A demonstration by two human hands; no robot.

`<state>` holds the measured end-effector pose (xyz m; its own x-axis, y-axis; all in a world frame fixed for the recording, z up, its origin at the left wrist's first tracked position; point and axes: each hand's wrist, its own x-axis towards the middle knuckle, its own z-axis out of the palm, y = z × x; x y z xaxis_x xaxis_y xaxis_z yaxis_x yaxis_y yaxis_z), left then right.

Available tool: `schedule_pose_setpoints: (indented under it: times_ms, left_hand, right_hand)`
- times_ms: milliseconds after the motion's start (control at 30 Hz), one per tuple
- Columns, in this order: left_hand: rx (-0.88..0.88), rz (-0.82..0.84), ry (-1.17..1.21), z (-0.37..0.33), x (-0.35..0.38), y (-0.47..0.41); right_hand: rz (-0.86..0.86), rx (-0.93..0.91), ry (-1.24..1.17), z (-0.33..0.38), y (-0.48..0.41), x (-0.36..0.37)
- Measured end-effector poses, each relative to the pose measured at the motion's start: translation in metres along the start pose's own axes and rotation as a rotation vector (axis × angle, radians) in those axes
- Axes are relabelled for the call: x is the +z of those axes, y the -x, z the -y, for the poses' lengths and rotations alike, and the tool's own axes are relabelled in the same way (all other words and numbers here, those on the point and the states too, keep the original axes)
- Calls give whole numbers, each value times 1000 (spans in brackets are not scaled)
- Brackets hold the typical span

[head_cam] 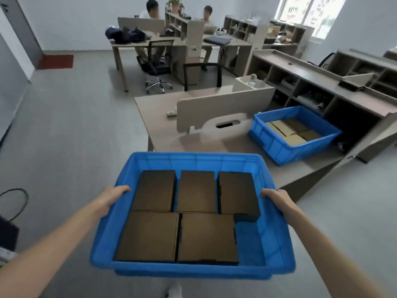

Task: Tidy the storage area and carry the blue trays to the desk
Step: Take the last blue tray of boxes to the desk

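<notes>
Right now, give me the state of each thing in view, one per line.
Carried blue tray: held off the floor, loaded with five closed cardboard boxes.
Left hand: gripping the tray's left rim.
Right hand: gripping the tray's right rim.
Second blue tray: resting on the desk, holding cardboard boxes.
Office chair: unoccupied.

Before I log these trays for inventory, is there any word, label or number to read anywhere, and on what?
None can be read.
Cardboard boxes in the held blue tray: plain tops.
Second blue tray on the desk: no marking visible.
</notes>
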<state>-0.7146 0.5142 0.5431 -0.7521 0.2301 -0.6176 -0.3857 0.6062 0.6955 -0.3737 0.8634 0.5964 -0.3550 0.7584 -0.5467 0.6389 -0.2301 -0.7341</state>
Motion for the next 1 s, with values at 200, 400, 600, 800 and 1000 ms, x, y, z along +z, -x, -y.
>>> schedule_pose_setpoints:
  times_ms: [200,400,600,800,1000]
  left_hand:
    - [4,12,-5,-56,88,-59]
    - [-38,-63,83,-94,157,-120]
    - [-98,-187,115,-123,210,-145]
    - [-163,-332,128,-149,266,-147]
    - [-243,-456,131,-165,308,-160]
  right_hand:
    - [7,57,19,9,-105,-44]
    - [24,11,125,59,-215,-71]
    - [45,-60,315,111,-333,-85]
    - [100,-156,448,145,-428,-77]
    - [135,-233,575,157,-498,-80]
